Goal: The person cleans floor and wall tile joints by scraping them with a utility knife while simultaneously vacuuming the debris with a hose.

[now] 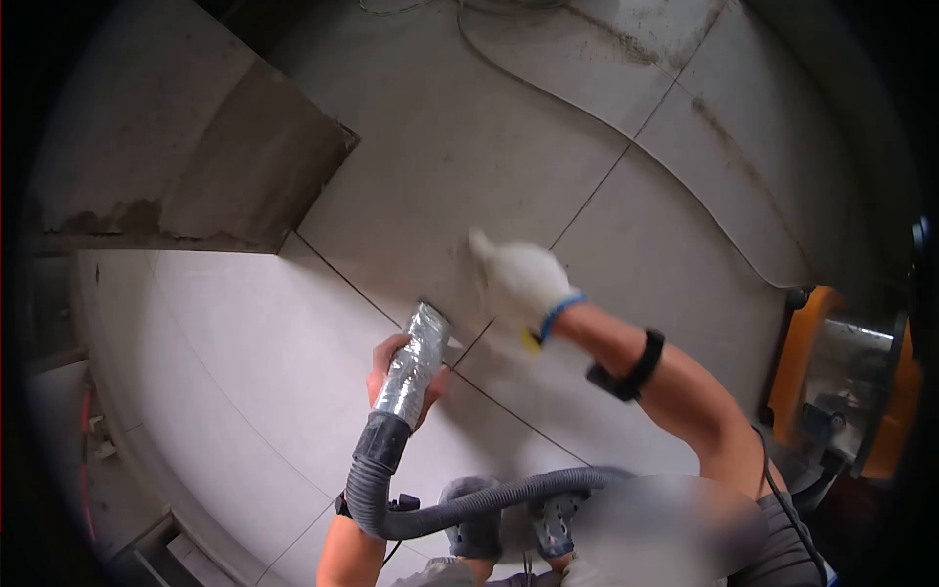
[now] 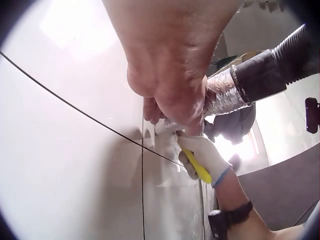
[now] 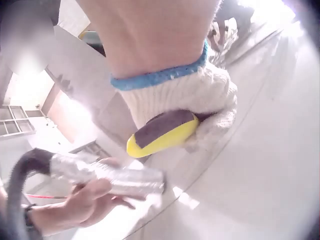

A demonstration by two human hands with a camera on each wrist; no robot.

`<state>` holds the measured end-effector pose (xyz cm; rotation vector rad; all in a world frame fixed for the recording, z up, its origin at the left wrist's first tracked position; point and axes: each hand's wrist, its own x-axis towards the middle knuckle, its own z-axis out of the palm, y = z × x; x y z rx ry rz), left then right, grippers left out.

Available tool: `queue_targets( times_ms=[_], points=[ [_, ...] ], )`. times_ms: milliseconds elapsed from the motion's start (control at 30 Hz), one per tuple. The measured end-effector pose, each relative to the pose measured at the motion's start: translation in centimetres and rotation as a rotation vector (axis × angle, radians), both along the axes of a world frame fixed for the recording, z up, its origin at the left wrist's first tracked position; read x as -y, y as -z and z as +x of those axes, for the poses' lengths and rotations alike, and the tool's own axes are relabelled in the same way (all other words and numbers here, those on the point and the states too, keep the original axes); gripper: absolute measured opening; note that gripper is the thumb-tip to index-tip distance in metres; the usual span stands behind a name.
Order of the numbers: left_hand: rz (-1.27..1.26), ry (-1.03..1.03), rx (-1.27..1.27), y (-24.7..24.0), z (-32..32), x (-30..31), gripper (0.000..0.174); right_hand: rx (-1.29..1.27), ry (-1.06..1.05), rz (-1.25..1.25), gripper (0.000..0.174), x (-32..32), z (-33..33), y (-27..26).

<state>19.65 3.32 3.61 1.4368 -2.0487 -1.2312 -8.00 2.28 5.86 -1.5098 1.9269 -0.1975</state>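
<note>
Gripping the silver-wrapped tube (image 1: pixel 414 362), the left hand (image 3: pixel 92 202) has its fingers bent round the sides; the gloved right hand (image 1: pixel 523 282), just beyond the tube's open end and to its right in the head view, is closed round a yellow-and-dark handle (image 3: pixel 165 135), whose working end cannot be made out. A ribbed grey hose (image 1: pixel 489 504) joins the tube's near end and curves right. Beneath the tube lies the tiled floor (image 1: pixel 460 147); well right of it stands an orange machine (image 1: pixel 802 372).
</note>
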Motion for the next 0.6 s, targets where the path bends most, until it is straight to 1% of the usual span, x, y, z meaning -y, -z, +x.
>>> queue_targets(
  times_ms=[33,67,100,167,200,233,300,333,367,400,433,500,533,567,600],
  points=[
    [-0.031,-0.029,-0.007,0.3,0.4,-0.3,0.076,0.018,0.073,-0.061,0.043,1.8,-0.7,0.8],
    [-0.037,-0.020,-0.069,0.7,0.5,-0.3,0.076,0.201,0.160,0.209,0.039,2.9,-1.1,-1.6],
    [-0.049,-0.022,-0.072,0.5,0.2,0.0,0.076,0.198,0.157,0.196,0.039,2.7,-0.6,-1.7],
    [-0.034,-0.026,0.009,-0.1,-0.3,-0.2,0.076,0.032,-0.021,0.032,0.044,-0.4,1.7,-1.7],
    [-0.060,-0.017,-0.006,0.3,-0.1,-0.3,0.075,-0.003,-0.096,0.111,0.050,-1.6,2.7,-1.9],
    [-0.061,-0.028,-0.009,0.3,-0.3,-0.3,0.075,-0.018,-0.094,0.123,0.056,-2.2,3.9,-2.4],
    [-0.068,-0.023,0.003,0.0,-0.3,-0.6,0.077,0.001,-0.074,0.084,0.055,-1.4,3.5,-2.5],
    [0.027,-0.048,-0.011,-0.2,-0.3,-0.6,0.076,0.036,-0.023,0.081,0.055,0.0,2.8,-1.6],
    [0.025,-0.047,-0.007,-0.4,-0.2,-0.7,0.076,0.063,0.034,0.069,0.055,1.6,2.0,-1.1],
    [0.039,-0.046,-0.010,-0.5,-0.5,-0.4,0.076,0.117,0.066,0.127,0.057,2.3,1.6,-1.8],
    [0.056,-0.046,-0.009,-0.9,-0.7,-0.3,0.076,0.118,0.066,0.120,0.057,1.7,2.0,-1.4],
    [0.063,-0.045,0.022,-0.9,-0.7,0.1,0.078,0.002,-0.064,-0.016,0.057,-1.0,3.6,-0.1],
    [0.061,-0.049,0.022,-0.7,-0.6,0.1,0.079,0.059,-0.098,0.110,0.037,-2.1,4.8,-0.9],
    [0.067,-0.053,0.025,-0.4,-0.5,-0.1,0.079,0.067,-0.142,0.117,0.038,-3.0,5.7,-1.7],
    [-0.111,-0.010,-0.005,0.2,-0.3,-0.2,0.078,0.066,-0.143,0.108,0.039,-2.7,5.5,-1.7]
  ],
)
